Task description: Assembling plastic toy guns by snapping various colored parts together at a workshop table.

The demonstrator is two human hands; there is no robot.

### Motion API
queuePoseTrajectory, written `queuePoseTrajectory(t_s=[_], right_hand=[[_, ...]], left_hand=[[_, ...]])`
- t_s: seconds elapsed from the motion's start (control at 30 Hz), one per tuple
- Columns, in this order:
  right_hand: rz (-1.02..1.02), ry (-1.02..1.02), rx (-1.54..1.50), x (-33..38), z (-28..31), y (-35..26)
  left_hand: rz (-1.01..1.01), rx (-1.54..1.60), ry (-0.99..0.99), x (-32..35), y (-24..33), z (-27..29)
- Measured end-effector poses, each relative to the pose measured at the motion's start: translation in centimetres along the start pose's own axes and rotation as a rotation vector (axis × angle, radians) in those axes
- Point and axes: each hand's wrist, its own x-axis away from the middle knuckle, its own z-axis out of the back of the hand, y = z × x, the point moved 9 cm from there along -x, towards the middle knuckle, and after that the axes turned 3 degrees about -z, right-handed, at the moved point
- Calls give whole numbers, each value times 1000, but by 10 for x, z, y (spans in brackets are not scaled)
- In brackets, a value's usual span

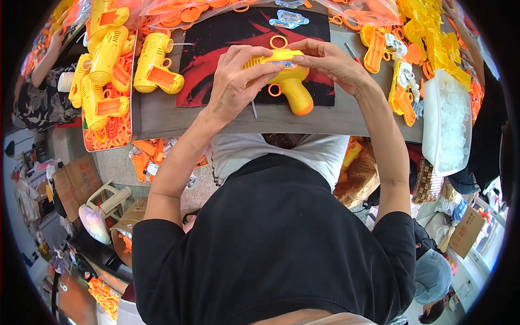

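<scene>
A yellow toy gun [297,92] lies on its side over the black and red mat [200,81], its rounded handle with an orange end pointing toward me. My left hand [234,76] grips the ribbed left end of its body. From the other side, my right hand [333,62] holds the body's right end, thumb and fingers on its upper part. Between my fingertips a small blue label [284,64] shows on the yellow shell, partly covered. Orange rings [279,41] stick out above and below the gun. Blue stickers [288,19] rest at the mat's far edge.
At left, several yellow toy guns [154,62] stand by and on a tray of orange parts [111,142]. To the right are half-shells with orange parts [374,49] and a white bin [431,124] of clear pieces. Bags of orange discs line the back. Another person's arm [49,57] shows far left.
</scene>
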Motion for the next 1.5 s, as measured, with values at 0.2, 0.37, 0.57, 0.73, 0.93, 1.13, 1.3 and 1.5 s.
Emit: queuePoseTrajectory(t_s=[0.2, 0.37, 0.57, 0.73, 0.93, 1.13, 1.3, 1.5], right_hand=[[12, 6, 18, 0, 1, -2], [51, -11, 82, 0, -2, -8], [233, 47, 357, -3, -10, -14], [244, 62, 302, 5, -3, -3], [607, 681, 487, 114, -25, 20], [95, 954, -768, 284, -22, 218], [132, 1103, -1352, 323, 27, 432], [131, 1176, -1291, 279, 62, 461]], left_hand=[[-34, -32, 12, -1, 3, 0], [-26, -41, 5, 1, 0, 0], [-29, -52, -1, 8, 3, 5], [-84, -8, 8, 1, 9, -7], [78, 85, -123, 3, 11, 17], [287, -633, 170, 48, -68, 165], [426, -785, -119, 73, -115, 143], [458, -1054, -60, 68, -112, 145]])
